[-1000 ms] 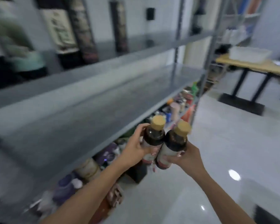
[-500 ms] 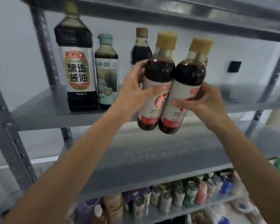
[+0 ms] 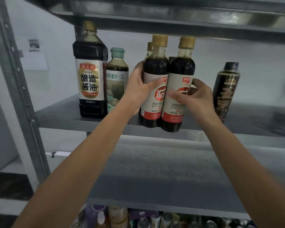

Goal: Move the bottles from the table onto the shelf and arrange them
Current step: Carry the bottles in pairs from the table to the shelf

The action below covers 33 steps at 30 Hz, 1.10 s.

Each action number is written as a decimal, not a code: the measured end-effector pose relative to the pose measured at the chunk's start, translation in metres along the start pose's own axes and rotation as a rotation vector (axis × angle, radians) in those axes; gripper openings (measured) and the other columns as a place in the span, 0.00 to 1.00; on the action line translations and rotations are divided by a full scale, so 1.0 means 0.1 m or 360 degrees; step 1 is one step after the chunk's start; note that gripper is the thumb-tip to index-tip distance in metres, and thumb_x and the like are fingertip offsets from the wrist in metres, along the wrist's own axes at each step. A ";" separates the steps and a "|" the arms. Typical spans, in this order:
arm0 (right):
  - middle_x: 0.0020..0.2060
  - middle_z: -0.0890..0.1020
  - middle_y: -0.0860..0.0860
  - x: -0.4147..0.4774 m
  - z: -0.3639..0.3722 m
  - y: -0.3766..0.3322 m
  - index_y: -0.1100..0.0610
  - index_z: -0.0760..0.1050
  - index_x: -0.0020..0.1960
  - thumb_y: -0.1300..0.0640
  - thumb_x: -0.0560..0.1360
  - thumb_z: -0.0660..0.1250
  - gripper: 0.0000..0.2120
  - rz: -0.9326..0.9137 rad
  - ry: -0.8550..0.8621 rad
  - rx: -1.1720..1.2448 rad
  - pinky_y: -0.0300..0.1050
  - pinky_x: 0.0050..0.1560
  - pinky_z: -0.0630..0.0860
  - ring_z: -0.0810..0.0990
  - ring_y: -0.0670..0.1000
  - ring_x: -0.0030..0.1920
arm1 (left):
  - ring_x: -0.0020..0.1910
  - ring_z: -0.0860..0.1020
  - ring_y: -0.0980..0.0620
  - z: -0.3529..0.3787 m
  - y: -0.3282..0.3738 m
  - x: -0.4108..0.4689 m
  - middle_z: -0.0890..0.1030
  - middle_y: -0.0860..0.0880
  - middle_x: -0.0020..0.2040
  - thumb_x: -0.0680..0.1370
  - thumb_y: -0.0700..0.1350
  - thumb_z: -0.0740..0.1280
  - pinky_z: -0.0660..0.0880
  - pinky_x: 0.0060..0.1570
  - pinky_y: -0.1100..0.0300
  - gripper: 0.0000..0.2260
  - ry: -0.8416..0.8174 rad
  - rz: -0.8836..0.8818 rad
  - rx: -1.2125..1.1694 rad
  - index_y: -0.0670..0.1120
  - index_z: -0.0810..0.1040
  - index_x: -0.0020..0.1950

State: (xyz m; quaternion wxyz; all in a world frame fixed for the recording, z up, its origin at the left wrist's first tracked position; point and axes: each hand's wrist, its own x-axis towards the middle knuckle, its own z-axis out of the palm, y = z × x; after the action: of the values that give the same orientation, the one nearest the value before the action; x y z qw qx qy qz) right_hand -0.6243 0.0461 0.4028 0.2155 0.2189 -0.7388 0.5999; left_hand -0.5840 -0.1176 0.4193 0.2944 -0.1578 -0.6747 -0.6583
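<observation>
Both bottles now sit lower, bases at the shelf (image 3: 59, 116) front edge, right of the big 1L soy bottle (image 3: 90, 79). Left grip (image 3: 138, 89) wraps the left bottle (image 3: 155, 66), thumb across its label. Right grip (image 3: 197, 97) curls round the right bottle (image 3: 181, 66). Both upright, touching. Can't tell if they rest on the board. Teal-cap bottle (image 3: 117, 76) stands just right of the soy bottle; black bottle (image 3: 225, 89) far right of it.
</observation>
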 end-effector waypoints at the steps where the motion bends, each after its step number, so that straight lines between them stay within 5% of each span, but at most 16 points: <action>1: 0.48 0.82 0.47 0.02 0.01 0.03 0.55 0.74 0.59 0.52 0.64 0.78 0.27 0.0001 0.0008 0.0012 0.40 0.44 0.79 0.82 0.44 0.47 | 0.55 0.80 0.52 0.03 -0.02 0.03 0.79 0.46 0.59 0.74 0.36 0.70 0.80 0.50 0.55 0.24 0.0021 0.0000 0.0009 0.43 0.68 0.68; 9: 0.45 0.75 0.36 0.06 0.09 0.19 0.53 0.69 0.65 0.52 0.69 0.74 0.28 -0.0126 0.0020 -0.0015 0.22 0.34 0.72 0.75 0.29 0.41 | 0.58 0.76 0.53 0.14 -0.18 0.10 0.75 0.50 0.63 0.76 0.41 0.69 0.77 0.58 0.51 0.27 0.0138 -0.0037 0.0226 0.48 0.62 0.73; 15: 0.58 0.79 0.47 -0.17 0.01 0.50 0.54 0.70 0.64 0.55 0.64 0.78 0.31 0.0008 -0.0194 -0.0243 0.41 0.54 0.75 0.77 0.46 0.56 | 0.66 0.68 0.52 0.09 -0.40 -0.20 0.67 0.47 0.69 0.75 0.42 0.71 0.69 0.66 0.50 0.38 0.0093 0.0022 0.0758 0.52 0.52 0.78; 20: 0.58 0.80 0.51 -0.16 0.05 0.56 0.55 0.73 0.63 0.55 0.63 0.79 0.30 0.0002 -0.0145 -0.0271 0.39 0.53 0.73 0.79 0.50 0.57 | 0.65 0.69 0.52 0.10 -0.53 -0.24 0.70 0.46 0.67 0.74 0.40 0.72 0.70 0.66 0.49 0.39 0.0150 -0.0014 0.0926 0.53 0.52 0.78; 29: 0.60 0.80 0.51 -0.12 0.12 0.64 0.55 0.70 0.65 0.52 0.64 0.78 0.32 0.0007 -0.0087 -0.0319 0.41 0.55 0.74 0.78 0.50 0.59 | 0.59 0.67 0.59 0.11 -0.63 -0.14 0.67 0.46 0.66 0.73 0.40 0.72 0.66 0.57 0.66 0.41 0.0178 -0.0027 0.1012 0.53 0.50 0.78; 33: 0.60 0.79 0.51 -0.19 0.12 0.66 0.54 0.69 0.66 0.52 0.66 0.77 0.32 0.0025 -0.0098 -0.0314 0.41 0.57 0.74 0.78 0.50 0.60 | 0.61 0.67 0.57 0.13 -0.73 -0.23 0.64 0.46 0.68 0.74 0.40 0.71 0.66 0.57 0.63 0.42 0.0177 -0.0021 0.1060 0.55 0.45 0.78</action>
State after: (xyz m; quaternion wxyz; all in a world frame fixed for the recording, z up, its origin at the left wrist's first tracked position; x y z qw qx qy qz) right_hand -0.6480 0.0480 0.3372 0.2084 0.2090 -0.8023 0.5188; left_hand -0.6125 -0.1067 0.3482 0.3617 -0.0123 -0.8366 -0.4112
